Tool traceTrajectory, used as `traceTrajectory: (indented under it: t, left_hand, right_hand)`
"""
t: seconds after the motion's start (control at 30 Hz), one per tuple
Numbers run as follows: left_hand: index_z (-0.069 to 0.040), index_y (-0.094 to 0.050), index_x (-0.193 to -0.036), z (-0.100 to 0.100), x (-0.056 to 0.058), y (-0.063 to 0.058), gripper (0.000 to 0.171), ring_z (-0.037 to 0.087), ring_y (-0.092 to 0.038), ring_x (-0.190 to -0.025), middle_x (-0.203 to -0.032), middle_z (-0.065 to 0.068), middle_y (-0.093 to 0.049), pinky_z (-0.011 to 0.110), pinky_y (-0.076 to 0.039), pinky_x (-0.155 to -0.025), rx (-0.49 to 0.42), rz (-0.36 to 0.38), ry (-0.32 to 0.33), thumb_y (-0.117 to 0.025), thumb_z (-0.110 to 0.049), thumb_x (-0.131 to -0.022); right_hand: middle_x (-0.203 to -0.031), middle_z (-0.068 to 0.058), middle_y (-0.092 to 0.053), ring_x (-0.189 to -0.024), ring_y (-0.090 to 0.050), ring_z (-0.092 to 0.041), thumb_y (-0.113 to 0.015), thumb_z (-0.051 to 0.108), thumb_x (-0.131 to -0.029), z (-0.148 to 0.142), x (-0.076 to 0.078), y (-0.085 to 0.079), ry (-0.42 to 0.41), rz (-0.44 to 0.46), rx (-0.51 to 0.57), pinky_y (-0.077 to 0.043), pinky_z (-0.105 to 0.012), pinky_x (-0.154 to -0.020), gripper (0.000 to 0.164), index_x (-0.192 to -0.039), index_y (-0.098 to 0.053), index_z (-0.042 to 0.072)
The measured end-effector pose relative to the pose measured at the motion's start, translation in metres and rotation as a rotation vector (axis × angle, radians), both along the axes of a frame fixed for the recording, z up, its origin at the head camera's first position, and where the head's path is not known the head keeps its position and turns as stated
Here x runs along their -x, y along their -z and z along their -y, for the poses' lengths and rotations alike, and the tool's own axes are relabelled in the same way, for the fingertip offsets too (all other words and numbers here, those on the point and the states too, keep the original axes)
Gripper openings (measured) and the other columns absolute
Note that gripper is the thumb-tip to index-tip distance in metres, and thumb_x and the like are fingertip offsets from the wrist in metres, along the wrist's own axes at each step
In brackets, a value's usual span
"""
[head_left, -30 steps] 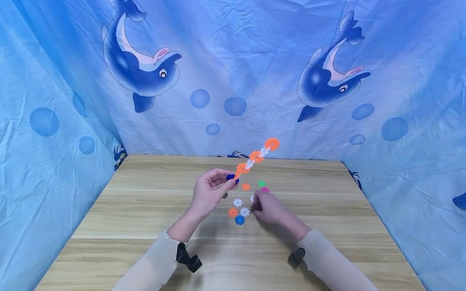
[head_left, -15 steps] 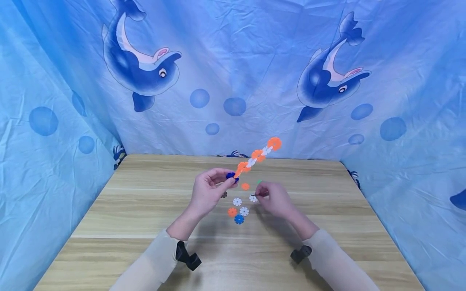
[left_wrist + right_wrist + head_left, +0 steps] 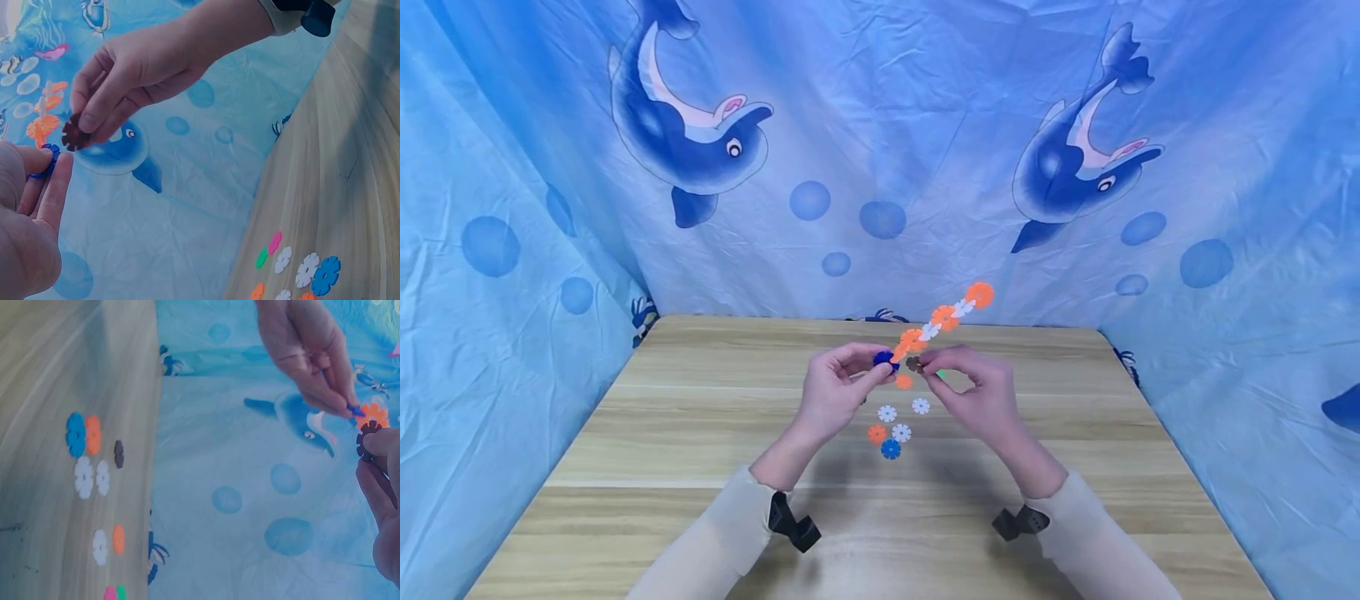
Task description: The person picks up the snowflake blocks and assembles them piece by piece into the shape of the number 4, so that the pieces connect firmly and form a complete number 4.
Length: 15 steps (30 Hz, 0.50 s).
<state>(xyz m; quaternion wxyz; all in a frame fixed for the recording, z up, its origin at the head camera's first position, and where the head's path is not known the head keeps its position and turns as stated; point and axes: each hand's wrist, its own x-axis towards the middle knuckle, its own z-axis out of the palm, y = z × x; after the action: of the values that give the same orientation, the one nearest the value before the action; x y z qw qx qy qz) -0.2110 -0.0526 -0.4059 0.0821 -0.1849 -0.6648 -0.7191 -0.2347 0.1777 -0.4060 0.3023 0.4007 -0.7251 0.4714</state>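
My left hand (image 3: 833,390) pinches a dark blue notched disc (image 3: 884,359) between thumb and fingers. From that disc a chain of interlocking orange and white snowflake discs (image 3: 945,317) slants up to the right above the table. Opposite it, my right hand (image 3: 987,390) pinches a dark brown snowflake disc (image 3: 369,434) at its rim. In the head view the brown disc is just right of the blue one, close to the lower end of the chain. The left wrist view shows a small gap between the brown disc and the left fingertips (image 3: 65,164).
Loose discs lie on the wooden table (image 3: 700,467) under the hands: white (image 3: 921,406), orange (image 3: 877,433), blue (image 3: 891,449), green and pink (image 3: 275,242), and a dark brown one (image 3: 119,454). A blue dolphin-print curtain (image 3: 940,167) surrounds the table.
My right hand has lifted the brown disc from among the loose discs and brought it up beside the left hand. The chain has swung slightly to the right; the left hand has barely moved.
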Motion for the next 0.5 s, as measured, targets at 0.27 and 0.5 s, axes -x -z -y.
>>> traceTrajectory:
  t: [0.27,0.5]
  left_hand:
    - [0.001,-0.076,-0.118,-0.001,-0.002,-0.002,0.022,0.014,-0.081,-0.092,-0.118,0.023,-0.077,0.035,-0.068,-0.084,0.017,-0.016,-0.024,-0.078,-0.005,-0.096]
    - [0.005,-0.076,-0.117,-0.002,-0.003,-0.003,0.021,0.012,-0.080,-0.094,-0.119,0.025,-0.076,0.036,-0.067,-0.086,0.008,-0.029,-0.013,-0.076,0.000,-0.096]
  right_hand:
    - [-0.097,-0.013,-0.082,-0.092,-0.080,-0.030,-0.084,-0.014,-0.080,0.007,-0.005,-0.009,0.007,-0.074,-0.001,-0.061,-0.020,-0.097,0.025,-0.091,-0.080,0.008]
    - [-0.092,-0.010,-0.082,-0.087,-0.079,-0.027,-0.086,-0.013,-0.078,0.012,-0.006,-0.009,0.051,-0.114,-0.037,-0.061,-0.015,-0.085,0.026,-0.091,-0.081,0.008]
